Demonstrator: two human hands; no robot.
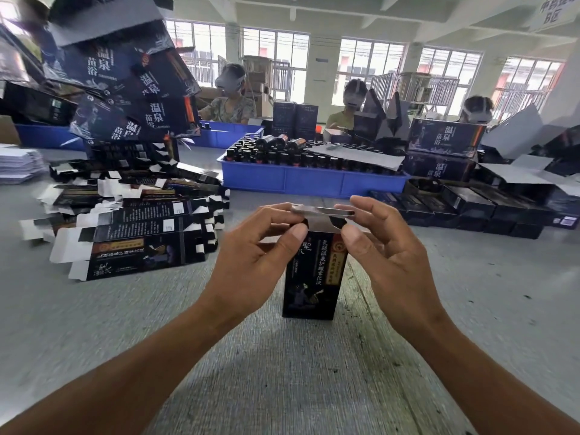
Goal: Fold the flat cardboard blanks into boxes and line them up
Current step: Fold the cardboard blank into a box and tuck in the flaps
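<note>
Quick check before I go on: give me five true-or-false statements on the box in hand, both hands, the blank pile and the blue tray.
1. The box stands upright on the table. True.
2. Both hands work at the box's top flap. True: the left hand and the right hand pinch it from either side.
3. The pile of flat blanks lies to the right of the box. False: it lies to the left.
4. The blue tray holds folded boxes. False: it holds dark bottles.
5. The top flap is already tucked shut. False: it is still raised, with the white inside showing.
</note>
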